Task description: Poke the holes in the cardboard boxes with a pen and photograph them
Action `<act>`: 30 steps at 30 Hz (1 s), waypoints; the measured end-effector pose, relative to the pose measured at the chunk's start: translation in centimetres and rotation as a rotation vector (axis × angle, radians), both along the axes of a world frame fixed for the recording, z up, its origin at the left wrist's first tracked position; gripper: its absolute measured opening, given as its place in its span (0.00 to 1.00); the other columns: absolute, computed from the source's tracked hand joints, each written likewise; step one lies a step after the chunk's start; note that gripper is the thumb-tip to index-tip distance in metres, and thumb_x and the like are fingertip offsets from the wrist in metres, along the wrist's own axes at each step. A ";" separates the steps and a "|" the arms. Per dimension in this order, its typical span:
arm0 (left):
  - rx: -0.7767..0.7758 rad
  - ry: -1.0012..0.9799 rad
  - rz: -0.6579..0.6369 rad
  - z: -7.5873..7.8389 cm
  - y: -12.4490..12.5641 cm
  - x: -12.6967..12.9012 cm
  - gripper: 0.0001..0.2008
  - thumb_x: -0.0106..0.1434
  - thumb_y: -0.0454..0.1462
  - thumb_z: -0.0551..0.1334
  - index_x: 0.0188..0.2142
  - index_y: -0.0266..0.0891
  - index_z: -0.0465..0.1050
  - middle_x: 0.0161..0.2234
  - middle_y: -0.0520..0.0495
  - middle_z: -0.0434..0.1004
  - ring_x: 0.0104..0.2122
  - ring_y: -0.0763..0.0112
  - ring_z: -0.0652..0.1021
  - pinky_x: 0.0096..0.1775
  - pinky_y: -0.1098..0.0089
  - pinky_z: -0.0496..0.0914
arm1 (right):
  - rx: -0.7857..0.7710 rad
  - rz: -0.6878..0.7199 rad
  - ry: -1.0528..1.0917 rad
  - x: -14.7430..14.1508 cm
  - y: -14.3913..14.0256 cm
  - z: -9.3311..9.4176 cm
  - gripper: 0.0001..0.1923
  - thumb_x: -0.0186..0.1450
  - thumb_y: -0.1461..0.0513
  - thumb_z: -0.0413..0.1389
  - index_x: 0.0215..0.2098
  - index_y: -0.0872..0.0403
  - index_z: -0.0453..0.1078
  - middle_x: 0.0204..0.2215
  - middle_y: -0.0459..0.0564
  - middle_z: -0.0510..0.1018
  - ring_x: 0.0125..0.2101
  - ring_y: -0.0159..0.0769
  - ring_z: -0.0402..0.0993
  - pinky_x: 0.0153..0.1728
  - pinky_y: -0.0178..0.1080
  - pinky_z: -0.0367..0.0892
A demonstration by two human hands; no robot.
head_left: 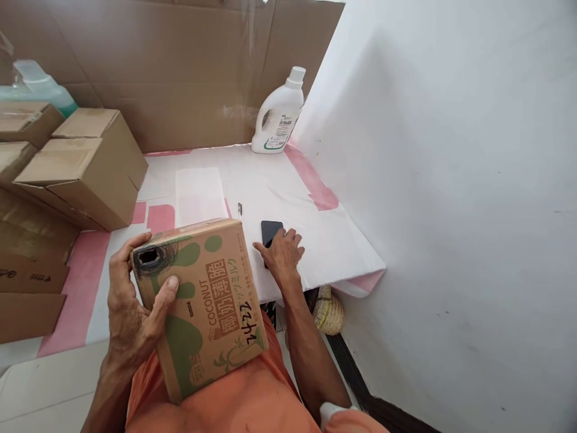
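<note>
A printed cardboard box with green shapes, the word COCONUT and handwritten digits is tilted against my lap. My left hand grips its left side, thumb on the front face and fingers behind the edge. Near the thumb, the box's upper left corner has a dark-scribbled hole. On the white-covered table, my right hand lies over a black smartphone, fingers spread and partly covering it. Whether the fingers touch the phone I cannot tell. Beyond the box lies a small pen-like item.
Several brown cardboard boxes stand at the left, with a green liquid bottle behind them. A white detergent bottle stands at the back by the white wall. Below the table's right edge is a woven basket.
</note>
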State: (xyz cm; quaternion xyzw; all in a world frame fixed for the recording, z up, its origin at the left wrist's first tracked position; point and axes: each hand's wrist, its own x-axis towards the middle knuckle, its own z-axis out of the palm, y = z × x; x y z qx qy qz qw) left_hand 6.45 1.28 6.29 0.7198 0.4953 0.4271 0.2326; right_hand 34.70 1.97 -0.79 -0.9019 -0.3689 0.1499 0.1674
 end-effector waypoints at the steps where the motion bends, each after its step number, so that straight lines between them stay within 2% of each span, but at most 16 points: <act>1: 0.005 -0.004 0.000 0.0 0.0 0.0 0.34 0.70 0.51 0.68 0.71 0.55 0.64 0.67 0.41 0.70 0.61 0.42 0.75 0.60 0.40 0.74 | -0.031 -0.022 0.010 0.2 -0.8 -0.3 0.29 0.67 0.55 0.70 0.59 0.63 0.69 0.63 0.78 0.70 0.67 0.70 0.64 0.64 0.66 0.63; 4: 0.003 -0.020 0.002 0.0 0.0 0.1 0.33 0.69 0.51 0.69 0.70 0.54 0.65 0.66 0.41 0.70 0.61 0.42 0.75 0.61 0.39 0.73 | -0.075 -0.052 0.066 0.9 -2.1 -1.0 0.31 0.66 0.54 0.69 0.60 0.63 0.69 0.62 0.76 0.71 0.65 0.69 0.68 0.62 0.62 0.67; 9: -0.006 -0.031 0.005 0.0 -0.3 0.2 0.33 0.69 0.50 0.69 0.70 0.52 0.64 0.67 0.40 0.70 0.62 0.43 0.75 0.61 0.41 0.72 | -0.022 -0.105 0.164 2.2 -2.0 -1.8 0.40 0.59 0.52 0.73 0.61 0.64 0.66 0.61 0.78 0.74 0.62 0.69 0.74 0.58 0.55 0.72; 12: 0.013 -0.022 0.011 -0.1 -0.4 0.3 0.33 0.69 0.49 0.69 0.70 0.50 0.65 0.66 0.40 0.71 0.63 0.45 0.75 0.63 0.43 0.72 | 0.047 -0.110 0.243 2.3 -2.3 -2.3 0.35 0.60 0.55 0.70 0.58 0.63 0.67 0.57 0.77 0.78 0.59 0.68 0.77 0.58 0.56 0.72; 16: 0.018 -0.040 0.001 -0.2 -0.3 0.5 0.33 0.69 0.48 0.69 0.69 0.48 0.64 0.66 0.38 0.70 0.64 0.46 0.74 0.65 0.43 0.70 | 0.174 -0.089 0.414 1.8 -3.7 -3.2 0.26 0.59 0.58 0.66 0.53 0.58 0.69 0.50 0.67 0.83 0.54 0.64 0.80 0.57 0.59 0.74; 19: 0.011 -0.033 -0.021 -0.3 -0.2 0.5 0.33 0.69 0.47 0.68 0.70 0.48 0.62 0.67 0.38 0.70 0.64 0.46 0.74 0.66 0.43 0.69 | 0.266 -0.061 0.607 1.6 -5.0 -2.9 0.22 0.58 0.55 0.65 0.48 0.55 0.71 0.46 0.60 0.85 0.47 0.57 0.84 0.52 0.59 0.80; 22: 0.007 -0.017 -0.028 -0.4 -0.3 0.5 0.33 0.70 0.45 0.68 0.70 0.48 0.61 0.67 0.38 0.70 0.64 0.47 0.74 0.66 0.43 0.70 | 0.503 -0.114 1.009 1.7 -6.2 -0.6 0.24 0.56 0.54 0.70 0.48 0.53 0.73 0.44 0.55 0.86 0.44 0.51 0.86 0.48 0.58 0.85; 25: 0.003 -0.023 -0.023 -0.5 -0.4 0.5 0.33 0.70 0.45 0.67 0.70 0.48 0.61 0.66 0.37 0.70 0.63 0.47 0.75 0.65 0.43 0.70 | 0.782 -0.158 1.377 1.9 -7.0 3.7 0.24 0.55 0.58 0.75 0.48 0.51 0.77 0.47 0.52 0.86 0.47 0.47 0.87 0.46 0.51 0.88; 28: 0.010 -0.045 -0.021 -0.6 -0.4 0.7 0.32 0.70 0.46 0.67 0.70 0.47 0.62 0.66 0.37 0.71 0.63 0.47 0.75 0.65 0.43 0.70 | 0.869 0.053 1.557 1.1 -7.4 8.4 0.19 0.62 0.56 0.72 0.50 0.47 0.79 0.48 0.51 0.87 0.39 0.36 0.87 0.30 0.31 0.84; 30: 0.019 -0.054 -0.021 -0.7 -0.3 0.8 0.32 0.70 0.46 0.67 0.69 0.47 0.62 0.65 0.37 0.71 0.63 0.47 0.75 0.65 0.43 0.70 | 0.786 0.283 1.655 -0.8 -7.6 10.5 0.16 0.67 0.51 0.68 0.50 0.47 0.80 0.42 0.51 0.87 0.29 0.33 0.83 0.18 0.27 0.75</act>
